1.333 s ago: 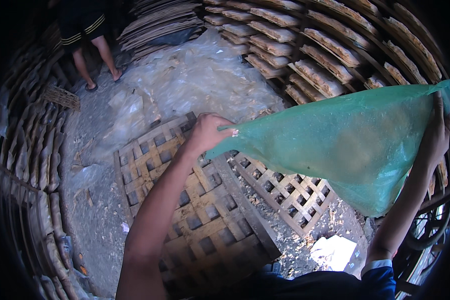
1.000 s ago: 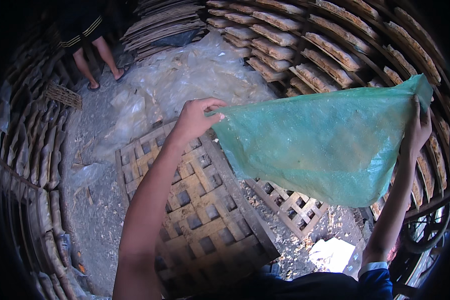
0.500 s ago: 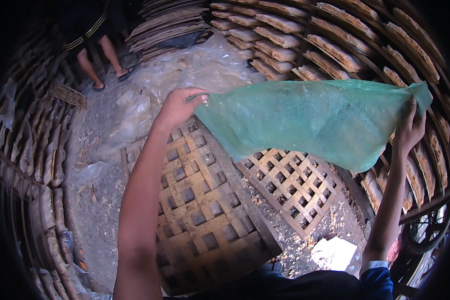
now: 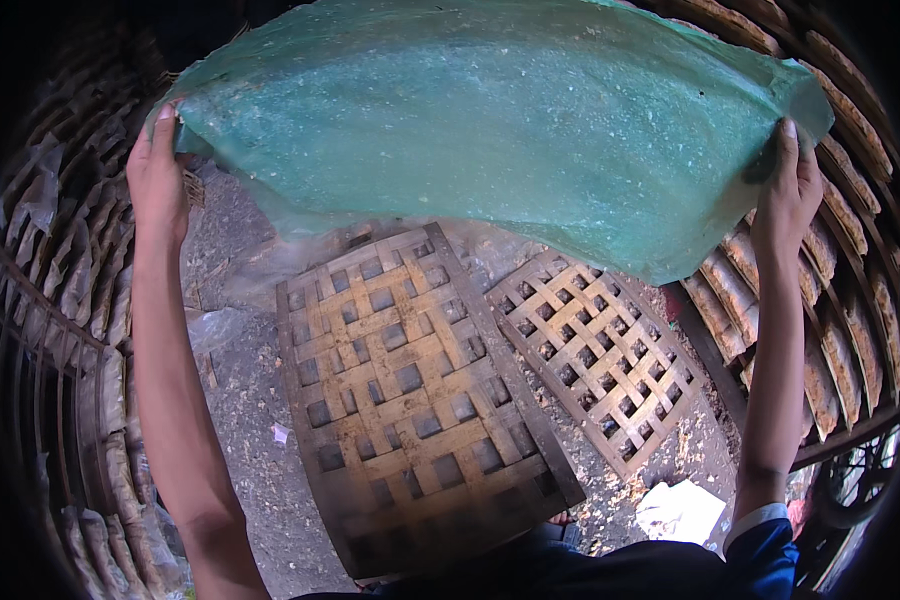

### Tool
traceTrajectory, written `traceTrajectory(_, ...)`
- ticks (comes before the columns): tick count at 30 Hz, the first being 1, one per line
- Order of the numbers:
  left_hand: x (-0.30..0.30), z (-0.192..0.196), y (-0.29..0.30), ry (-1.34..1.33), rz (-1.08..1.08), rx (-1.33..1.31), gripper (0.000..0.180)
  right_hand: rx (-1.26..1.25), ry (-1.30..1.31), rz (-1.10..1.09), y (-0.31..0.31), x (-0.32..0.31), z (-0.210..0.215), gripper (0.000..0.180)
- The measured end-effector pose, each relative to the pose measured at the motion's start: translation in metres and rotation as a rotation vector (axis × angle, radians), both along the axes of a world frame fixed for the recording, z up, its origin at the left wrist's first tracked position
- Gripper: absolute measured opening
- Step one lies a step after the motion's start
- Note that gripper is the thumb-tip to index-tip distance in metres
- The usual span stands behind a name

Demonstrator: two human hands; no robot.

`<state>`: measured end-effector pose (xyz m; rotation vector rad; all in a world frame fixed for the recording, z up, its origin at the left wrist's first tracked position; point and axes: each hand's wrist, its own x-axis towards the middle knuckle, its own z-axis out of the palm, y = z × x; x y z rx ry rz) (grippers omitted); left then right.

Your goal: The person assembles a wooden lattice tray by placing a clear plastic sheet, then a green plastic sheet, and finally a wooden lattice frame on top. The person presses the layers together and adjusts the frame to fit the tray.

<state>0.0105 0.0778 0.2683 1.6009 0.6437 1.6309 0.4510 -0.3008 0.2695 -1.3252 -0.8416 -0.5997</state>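
With your left hand (image 4: 158,175) and right hand (image 4: 788,190) each pinching an upper corner of the green translucent sheet (image 4: 490,125), stretched high above the large woven bamboo rack (image 4: 410,400), keep both grips level and the tension even.

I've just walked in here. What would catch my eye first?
A wide, thin green sheet fills the top of the view, held up by its ends in the left hand and right hand. Below it, two woven lattice trays lie on the littered ground: a large one in the middle, a smaller one to its right.
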Motion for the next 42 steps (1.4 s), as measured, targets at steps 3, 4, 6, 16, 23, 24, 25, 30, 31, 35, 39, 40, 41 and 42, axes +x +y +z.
traceTrajectory(3, -0.094, 0.023, 0.002, -0.113, -0.066, 0.049, 0.033, -0.057, 0.086, 0.165, 0.04, -0.03, -0.003, 0.033)
traceTrajectory(4, -0.111, 0.027, -0.008, -0.133, -0.046, 0.058, 0.029, -0.099, 0.092, 0.178, 0.05, -0.042, -0.006, 0.034)
traceTrajectory(6, -0.144, 0.023, -0.012, -0.045, 0.071, 0.059, 0.031, -0.144, 0.178, 0.28, 0.069, -0.048, -0.019, 0.034)
traceTrajectory(16, -0.255, -0.005, -0.04, 0.238, 0.06, -0.349, 0.024, -0.467, 0.585, 0.687, 0.139, -0.107, -0.068, 0.029)
traceTrajectory(23, -0.299, -0.116, -0.016, 0.011, 0.124, -0.621, 0.031, -0.81, 0.846, 0.644, 0.175, -0.138, -0.163, 0.034)
traceTrajectory(24, -0.373, -0.145, -0.005, 0.148, 0.224, -0.599, 0.032, -0.834, 0.898, 0.71, 0.189, -0.167, -0.175, 0.037)
traceTrajectory(25, -0.431, -0.168, -0.003, 0.279, 0.306, -0.586, 0.034, -0.879, 0.837, 0.714, 0.198, -0.183, -0.195, 0.04)
traceTrajectory(30, -0.382, -0.241, -0.037, 0.996, 0.505, -0.854, 0.054, -1.25, 0.377, 0.413, 0.174, -0.169, -0.251, 0.045)
traceTrajectory(31, -0.378, -0.248, -0.038, 1.038, 0.41, -0.79, 0.062, -1.251, 0.35, 0.388, 0.17, -0.165, -0.26, 0.045)
traceTrajectory(35, -0.307, -0.254, -0.051, 1.07, 0.173, -0.916, 0.081, -1.275, 0.248, 0.379, 0.157, -0.166, -0.264, 0.035)
traceTrajectory(39, -0.263, -0.293, -0.046, 1.487, 0.062, -0.796, 0.066, -1.239, 0.235, 0.418, 0.146, -0.162, -0.261, 0.035)
traceTrajectory(40, -0.266, -0.302, -0.045, 1.534, 0.039, -0.739, 0.064, -1.22, 0.266, 0.442, 0.147, -0.161, -0.261, 0.035)
traceTrajectory(41, -0.269, -0.314, -0.044, 1.58, 0.015, -0.683, 0.063, -1.201, 0.297, 0.466, 0.148, -0.161, -0.261, 0.035)
traceTrajectory(42, -0.264, -0.327, -0.042, 1.618, -0.02, -0.62, 0.064, -1.223, 0.267, 0.446, 0.149, -0.154, -0.264, 0.033)
